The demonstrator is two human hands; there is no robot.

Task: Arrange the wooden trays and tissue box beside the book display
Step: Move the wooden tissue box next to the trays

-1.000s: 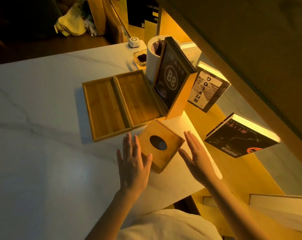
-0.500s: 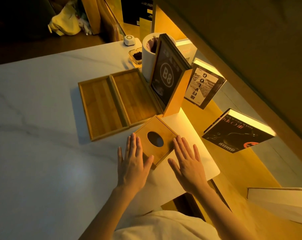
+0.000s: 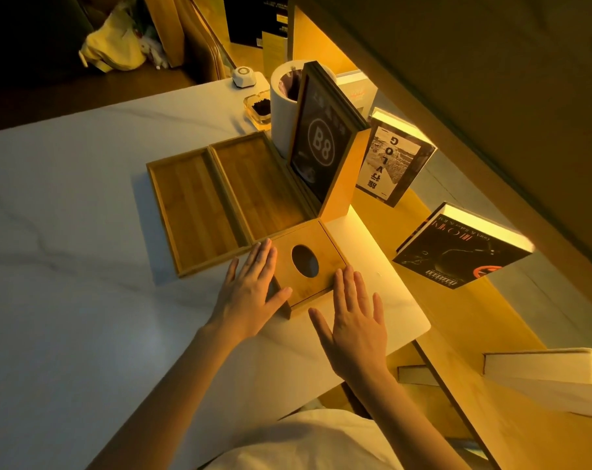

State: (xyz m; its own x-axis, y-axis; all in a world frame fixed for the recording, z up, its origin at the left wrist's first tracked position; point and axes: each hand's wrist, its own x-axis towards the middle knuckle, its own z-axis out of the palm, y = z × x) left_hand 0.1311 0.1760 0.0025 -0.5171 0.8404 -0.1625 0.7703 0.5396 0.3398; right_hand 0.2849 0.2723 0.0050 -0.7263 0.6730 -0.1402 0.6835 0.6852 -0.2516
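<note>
While both of my hands lie spread flat, the wooden tissue box (image 3: 306,266) sits between them on the white table (image 3: 67,249), its oval opening facing up. My left hand (image 3: 250,293) has its fingers straight and together along the box's left side, the thumb reaching toward the near left corner; nothing is gripped. My right hand (image 3: 352,320) is likewise unclenched, fingers fanned, with the fingertips (image 3: 342,276) touching the box's near right edge and the palm over the table just in front of it.

Just beyond the box, two shallow wooden trays lie flat and side by side with their long edges touching. From where I watch, the left tray (image 3: 194,206) is nearer the open table, and the right tray (image 3: 259,188) runs up against the base of the book display (image 3: 342,178), a slanted wooden stand that holds a dark framed cover marked B8 (image 3: 318,147). The far corner of the tissue box meets the near end of the right tray and sits close to the foot of the stand.

Behind the stand stands a white cylindrical bin (image 3: 282,100), with a small glass dish (image 3: 259,108) beside it. To the right, on a lit yellow shelf (image 3: 457,317), two books (image 3: 394,161) (image 3: 457,252) stand propped at angles.
</note>
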